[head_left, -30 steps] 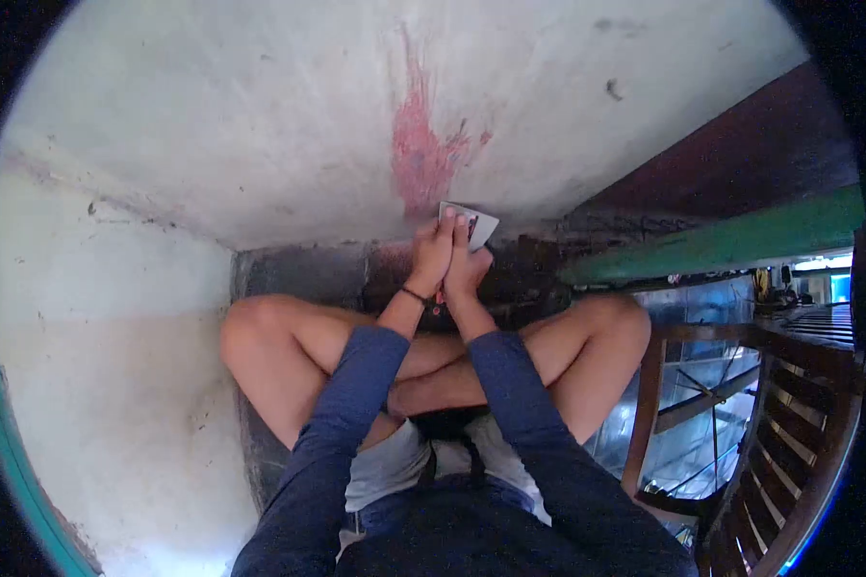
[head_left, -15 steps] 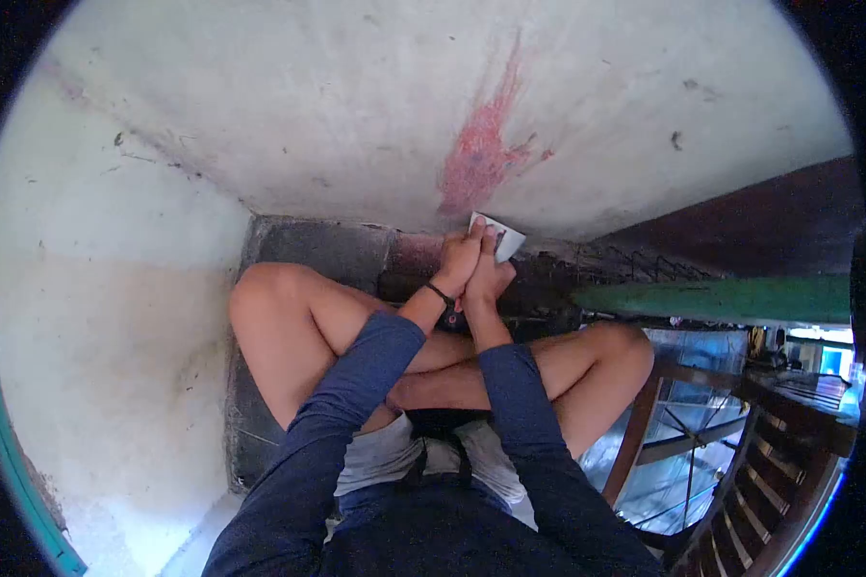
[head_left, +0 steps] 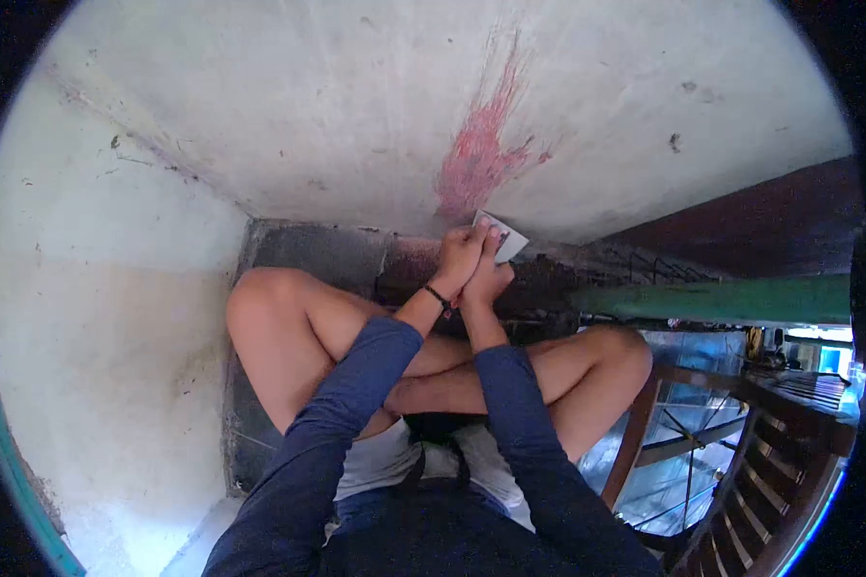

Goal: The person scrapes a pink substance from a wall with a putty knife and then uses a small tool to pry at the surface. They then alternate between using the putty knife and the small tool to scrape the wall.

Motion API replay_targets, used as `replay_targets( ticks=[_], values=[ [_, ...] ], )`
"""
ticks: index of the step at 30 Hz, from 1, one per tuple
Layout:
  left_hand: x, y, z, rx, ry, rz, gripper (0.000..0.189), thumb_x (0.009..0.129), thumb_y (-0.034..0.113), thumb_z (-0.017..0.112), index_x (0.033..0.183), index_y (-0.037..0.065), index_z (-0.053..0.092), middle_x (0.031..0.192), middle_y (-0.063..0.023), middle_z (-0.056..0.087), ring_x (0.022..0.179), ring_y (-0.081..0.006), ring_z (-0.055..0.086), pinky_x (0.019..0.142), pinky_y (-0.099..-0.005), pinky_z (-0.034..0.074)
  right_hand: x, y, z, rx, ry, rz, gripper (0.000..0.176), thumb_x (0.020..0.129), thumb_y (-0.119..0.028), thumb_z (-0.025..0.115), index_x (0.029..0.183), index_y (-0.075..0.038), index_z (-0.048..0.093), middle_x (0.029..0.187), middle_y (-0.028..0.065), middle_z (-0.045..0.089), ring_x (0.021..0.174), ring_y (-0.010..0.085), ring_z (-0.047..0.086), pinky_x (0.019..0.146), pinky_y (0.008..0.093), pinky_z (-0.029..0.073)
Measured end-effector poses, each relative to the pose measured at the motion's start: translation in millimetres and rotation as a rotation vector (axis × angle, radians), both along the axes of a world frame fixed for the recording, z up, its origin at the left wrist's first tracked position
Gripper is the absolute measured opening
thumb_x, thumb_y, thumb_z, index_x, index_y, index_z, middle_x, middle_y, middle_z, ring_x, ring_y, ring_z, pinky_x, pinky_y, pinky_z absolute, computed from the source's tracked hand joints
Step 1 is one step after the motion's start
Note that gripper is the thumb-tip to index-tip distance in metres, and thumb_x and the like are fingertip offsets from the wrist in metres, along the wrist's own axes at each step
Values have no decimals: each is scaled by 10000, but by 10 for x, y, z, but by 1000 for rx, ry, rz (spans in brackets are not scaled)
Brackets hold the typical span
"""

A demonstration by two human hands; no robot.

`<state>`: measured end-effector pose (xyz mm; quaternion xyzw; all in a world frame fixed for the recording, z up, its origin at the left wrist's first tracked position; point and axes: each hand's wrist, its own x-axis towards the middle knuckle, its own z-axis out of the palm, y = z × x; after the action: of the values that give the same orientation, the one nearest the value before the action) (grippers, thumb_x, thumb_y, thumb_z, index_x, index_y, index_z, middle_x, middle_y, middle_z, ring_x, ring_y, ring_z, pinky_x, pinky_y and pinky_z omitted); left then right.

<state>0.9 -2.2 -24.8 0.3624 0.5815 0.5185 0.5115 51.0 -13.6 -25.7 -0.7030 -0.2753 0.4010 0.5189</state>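
A small white sheet of paper (head_left: pixel 512 244) with a dark mark on its face is held at the foot of the wall. My right hand (head_left: pixel 489 281) is closed on it, thumb along its top. Pressed close beside, my left hand (head_left: pixel 460 254) is also closed, with its fingertips at the sheet's upper left edge. The undersides of both hands are hidden. Just above the sheet, a red scratchy patch (head_left: pixel 481 159) marks the pale wall (head_left: pixel 356 115).
My crossed legs (head_left: pixel 274 332) rest on dark floor tiles (head_left: pixel 313 255). Another pale wall (head_left: pixel 115 337) stands at the left. To the right are a green bar (head_left: pixel 712 300), a dark brown panel (head_left: pixel 751 226) and a slatted wooden chair (head_left: pixel 770 481).
The sheet and both hands have shifted very slightly, with the sheet a little further right. The view has tilted a bit; my hands keep the same hold.
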Motion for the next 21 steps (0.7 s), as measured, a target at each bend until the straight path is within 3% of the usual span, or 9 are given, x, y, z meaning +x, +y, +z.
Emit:
replay_targets(
  ticks=[3,6,9,12,15,18,21],
  values=[
    [36,5,-156,-106,-68,46,526,933,471,521,842,-23,679,701,-113,656,678,-147,580,639,-360,473,-12,-52,175,-168,-106,-7,607,840,-492,659,844,114,658,771,177,682,728,232,649,659,377,499],
    [36,17,26,-51,56,13,531,932,472,519,847,-28,676,710,-129,663,667,-173,594,643,-368,475,18,-60,318,-7,64,47,662,812,-543,670,902,112,647,852,172,678,782,215,635,698,355,491],
    [25,71,-131,3,21,15,550,923,508,521,855,-12,688,725,-70,643,656,-132,539,612,-338,464,4,-22,194,49,62,37,640,824,-532,661,895,104,651,839,158,676,768,206,629,691,352,490],
    [40,29,-276,-63,118,78,529,923,490,537,832,-12,676,713,-61,630,670,-124,530,621,-328,461,17,-61,300,-262,-32,69,612,841,-515,649,894,94,656,834,141,677,750,197,625,689,347,488],
    [47,25,-59,6,57,37,511,921,477,552,800,-8,657,704,-51,614,686,-119,521,629,-325,458,35,-42,269,8,46,69,586,850,-499,644,905,85,659,830,131,679,738,190,625,684,340,488],
    [-39,57,165,86,-33,-19,511,920,478,553,766,-1,641,693,-36,604,685,-118,517,632,-323,454,76,71,58,23,-5,82,575,842,-498,655,899,74,662,816,128,678,725,187,622,675,338,490],
    [43,-36,20,-41,-88,87,511,927,477,542,772,2,651,686,-34,600,676,-118,515,621,-321,449,13,-18,89,-54,13,40,569,839,-504,657,868,64,664,796,123,673,703,183,617,656,337,489]
  ],
)
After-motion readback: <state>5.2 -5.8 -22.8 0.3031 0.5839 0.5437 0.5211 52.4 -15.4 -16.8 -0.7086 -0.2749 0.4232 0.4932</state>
